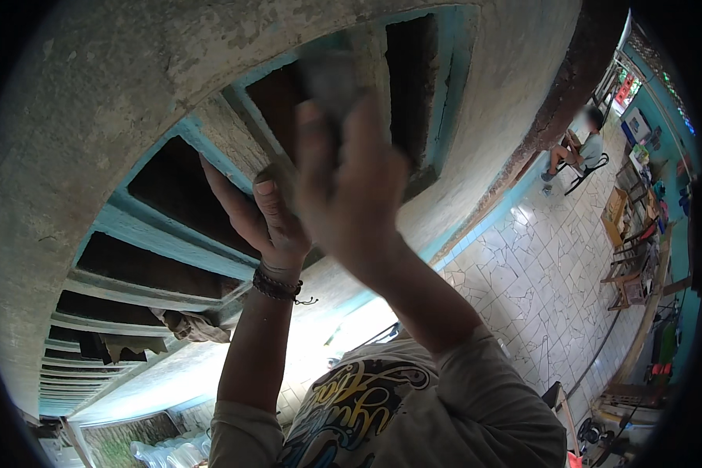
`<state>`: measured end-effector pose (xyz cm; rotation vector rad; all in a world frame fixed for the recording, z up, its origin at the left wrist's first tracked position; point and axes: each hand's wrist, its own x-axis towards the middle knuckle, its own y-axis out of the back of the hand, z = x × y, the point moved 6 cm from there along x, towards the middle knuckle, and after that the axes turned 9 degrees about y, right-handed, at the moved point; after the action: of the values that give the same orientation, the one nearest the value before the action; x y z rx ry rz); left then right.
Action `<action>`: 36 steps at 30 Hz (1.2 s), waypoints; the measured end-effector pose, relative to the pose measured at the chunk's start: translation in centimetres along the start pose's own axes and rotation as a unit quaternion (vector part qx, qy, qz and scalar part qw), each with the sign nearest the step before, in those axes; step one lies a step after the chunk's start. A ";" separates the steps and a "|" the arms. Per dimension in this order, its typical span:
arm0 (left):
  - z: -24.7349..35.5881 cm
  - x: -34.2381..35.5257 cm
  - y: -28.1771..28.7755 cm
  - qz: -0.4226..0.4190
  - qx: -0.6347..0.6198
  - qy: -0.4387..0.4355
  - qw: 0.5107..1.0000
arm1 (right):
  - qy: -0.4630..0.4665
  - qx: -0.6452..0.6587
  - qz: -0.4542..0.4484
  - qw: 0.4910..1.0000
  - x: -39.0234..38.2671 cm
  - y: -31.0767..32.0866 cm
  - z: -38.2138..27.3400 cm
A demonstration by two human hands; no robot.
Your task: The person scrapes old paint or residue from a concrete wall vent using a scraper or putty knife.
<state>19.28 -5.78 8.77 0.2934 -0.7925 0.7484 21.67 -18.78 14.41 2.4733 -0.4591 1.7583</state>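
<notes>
My right hand [355, 175] is raised against a row of vent slats and blurred by motion. Its fingers hold a grey block-like thing [327, 78], too smeared to name, over one of the slats. Just beside it, my left hand [269, 222] has thumb and fingers spread at the edge of a dark opening; part of it is hidden behind the right hand. A dark braided bracelet [276, 285] circles the left wrist. The slats [171, 236] carry light blue paint, worn to bare grey on several faces.
Rough grey plaster [109, 101] surrounds the vents. A crumpled cloth [191, 326] hangs from a lower opening. On the right, a tiled floor [515, 288] stretches to a seated person [585, 148], with wooden furniture [624, 277] along the far wall.
</notes>
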 end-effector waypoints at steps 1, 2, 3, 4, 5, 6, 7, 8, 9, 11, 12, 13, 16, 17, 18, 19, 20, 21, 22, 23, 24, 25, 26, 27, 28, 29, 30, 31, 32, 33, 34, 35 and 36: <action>-0.3 0.0 0.1 0.000 0.001 0.001 1.000 | 0.006 0.044 -0.026 0.999 -0.2 -0.6 -1.0; -0.9 -0.1 0.3 -0.001 -0.021 0.006 1.000 | 0.005 0.045 -0.026 0.999 -0.2 -0.5 -0.8; -0.9 0.1 0.3 0.000 -0.042 0.010 0.999 | -0.028 0.035 -0.009 0.999 0.0 -0.1 0.2; -0.6 0.1 0.2 0.001 -0.041 0.009 0.999 | -0.061 0.026 0.009 0.998 0.3 0.3 1.1; 0.0 0.2 -0.1 0.003 -0.024 -0.003 1.000 | -0.083 0.045 0.053 0.994 0.6 0.9 1.8; 0.4 0.1 -0.3 0.003 -0.009 -0.014 1.000 | -0.084 0.044 0.053 0.994 0.4 0.6 1.7; 0.2 0.0 -0.1 0.002 -0.009 -0.013 1.000 | 0.003 0.038 0.026 0.999 0.5 0.0 0.3; -0.6 -0.1 0.0 -0.018 -0.038 0.014 0.999 | 0.090 0.032 -0.001 0.995 0.4 -0.5 -1.0; -1.0 -0.2 0.0 -0.034 -0.064 0.041 0.997 | 0.089 0.033 -0.002 0.995 0.4 -0.3 -1.1; -0.5 0.1 0.0 -0.021 -0.041 0.007 0.999 | 0.011 0.003 0.003 1.000 0.6 0.6 -0.1; 0.1 0.1 0.0 -0.008 -0.016 -0.027 0.999 | -0.028 -0.011 0.005 1.000 0.7 1.2 0.5; 0.3 0.1 -0.1 -0.007 -0.015 -0.028 0.999 | -0.079 0.044 0.012 0.996 0.7 1.7 1.7; 0.1 0.0 -0.2 0.003 -0.006 -0.033 0.999 | -0.046 -0.014 -0.020 0.999 1.6 1.5 0.8; -0.8 -0.1 0.1 -0.002 -0.028 -0.012 1.000 | -0.050 -0.083 -0.051 0.994 1.6 0.9 -0.3; -1.4 -0.2 0.4 -0.007 -0.046 0.007 0.999 | -0.050 -0.082 -0.052 0.994 1.0 0.8 -1.4; -1.2 -0.2 0.4 -0.009 -0.048 0.006 0.999 | -0.049 -0.036 -0.115 0.992 0.5 0.2 -2.4; -2.2 -0.2 0.2 -0.030 -0.118 0.102 0.987 | -0.047 0.011 -0.177 0.983 0.1 -0.7 -3.2; -3.3 -0.6 -0.1 -0.051 -0.185 0.199 0.961 | -0.022 0.031 -0.166 0.985 -0.2 -1.2 -3.6; -3.5 -0.7 -0.3 -0.054 -0.186 0.199 0.961 | -0.023 0.028 -0.165 0.986 -0.3 -0.8 -3.3; -2.7 -0.5 0.0 -0.034 -0.116 0.107 0.987 | -0.029 -0.009 -0.120 0.992 0.2 0.5 -2.6; -1.5 -0.3 0.2 -0.009 -0.042 0.010 0.999 | -0.033 -0.041 -0.076 0.996 1.0 1.6 -2.1; -1.1 0.0 0.2 -0.005 -0.040 0.009 0.999 | -0.093 0.030 -0.045 0.994 2.0 2.2 -1.5; -0.5 0.1 0.1 0.007 -0.018 -0.003 1.000 | -0.092 0.034 -0.047 0.994 1.9 1.8 -1.7; 0.1 0.0 0.1 0.017 0.002 -0.012 1.000 | -0.073 -0.004 -0.091 0.993 1.3 1.1 -2.1; -0.2 -0.2 -0.1 0.014 0.000 -0.010 1.000 | -0.054 -0.046 -0.132 0.989 0.7 0.3 -2.2; -1.1 -0.5 -0.3 -0.008 -0.069 0.025 0.997 | 0.010 -0.004 -0.136 0.991 -0.2 -0.3 -2.6; -1.5 -0.5 -0.4 -0.025 -0.133 0.061 0.989 | 0.008 -0.003 -0.139 0.990 -0.8 -0.2 -2.6; -1.5 -0.4 -0.4 -0.023 -0.132 0.064 0.989 | 0.028 0.025 -0.135 0.990 -1.2 0.3 -2.9; -0.8 -0.2 -0.3 -0.013 -0.077 0.020 0.997 | 0.047 0.053 -0.132 0.989 -1.7 0.9 -3.0; 0.1 0.1 0.1 0.000 -0.018 -0.026 1.000 | -0.065 0.067 -0.133 0.987 -2.7 1.8 -0.8; 0.4 0.1 0.6 0.005 -0.013 -0.022 1.000 | -0.176 0.079 -0.135 0.972 -4.1 3.1 1.6; 0.7 0.2 1.0 -0.008 -0.024 -0.016 1.000 | -0.265 0.141 -0.121 0.946 -5.4 4.5 3.3; 0.9 0.3 0.8 -0.024 -0.042 -0.008 0.999 | -0.351 0.194 -0.103 0.910 -7.0 5.9 5.2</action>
<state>18.39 -5.56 9.62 0.2427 -0.8273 0.6674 22.64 -24.21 5.48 3.2521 0.1535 0.8955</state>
